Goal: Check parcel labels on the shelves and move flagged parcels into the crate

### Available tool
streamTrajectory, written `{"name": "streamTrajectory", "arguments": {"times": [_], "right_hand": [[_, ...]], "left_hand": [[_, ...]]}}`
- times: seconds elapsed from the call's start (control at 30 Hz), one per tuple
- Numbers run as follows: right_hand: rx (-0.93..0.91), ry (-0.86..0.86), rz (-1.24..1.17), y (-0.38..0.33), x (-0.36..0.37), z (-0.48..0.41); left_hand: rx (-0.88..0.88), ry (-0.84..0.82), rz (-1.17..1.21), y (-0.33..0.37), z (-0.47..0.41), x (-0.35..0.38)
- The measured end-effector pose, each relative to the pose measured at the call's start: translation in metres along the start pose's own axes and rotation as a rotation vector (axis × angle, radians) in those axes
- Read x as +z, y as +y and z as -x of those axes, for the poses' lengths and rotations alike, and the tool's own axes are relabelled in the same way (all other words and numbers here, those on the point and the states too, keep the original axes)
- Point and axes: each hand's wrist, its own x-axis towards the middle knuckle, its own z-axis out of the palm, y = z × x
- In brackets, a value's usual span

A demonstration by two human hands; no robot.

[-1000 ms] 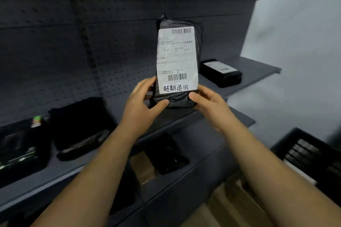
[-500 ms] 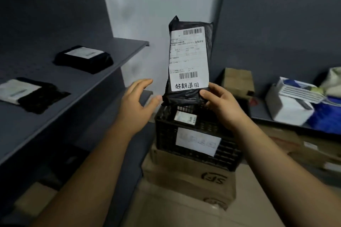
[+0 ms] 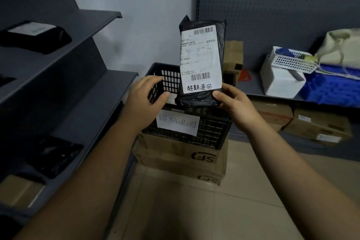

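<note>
A black plastic-wrapped parcel (image 3: 201, 60) with a white shipping label and handwritten characters stands upright above the black crate (image 3: 212, 130). My right hand (image 3: 232, 103) grips the parcel's bottom right corner. To the parcel's left, my left hand (image 3: 147, 96) hovers with relaxed fingers, clear of the parcel, in front of the crate's left wall. The crate carries a white paper sign on its front and rests on a brown cardboard box (image 3: 181, 159).
Grey shelves (image 3: 81, 25) at left hold another labelled black parcel (image 3: 33, 35), with darker parcels lower down. At right, a low shelf carries a white box (image 3: 280, 82), a white basket, a blue tray and cardboard boxes. Tiled floor lies below.
The view swung right from the shelf to the crate. My left hand let go of the parcel, and my right hand alone carried it over the crate.
</note>
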Motion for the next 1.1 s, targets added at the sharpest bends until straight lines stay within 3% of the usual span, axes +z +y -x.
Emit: {"name": "streamTrajectory", "arguments": {"times": [0.2,0.67,0.9,1.1], "right_hand": [[0.049,-0.005,0.003,0.02,0.001,-0.039],[0.272,0.038,-0.003,0.061,0.008,-0.197],[0.431,0.138,-0.021,0.106,0.005,-0.248],[0.547,0.067,-0.088,0.15,0.004,-0.285]], "left_hand": [[-0.066,-0.013,0.0,-0.026,-0.028,0.015],[-0.02,-0.147,0.023,-0.161,-0.177,0.063],[-0.138,-0.304,0.019,-0.221,-0.202,0.113],[-0.302,-0.479,0.099,-0.259,-0.196,0.158]]}}
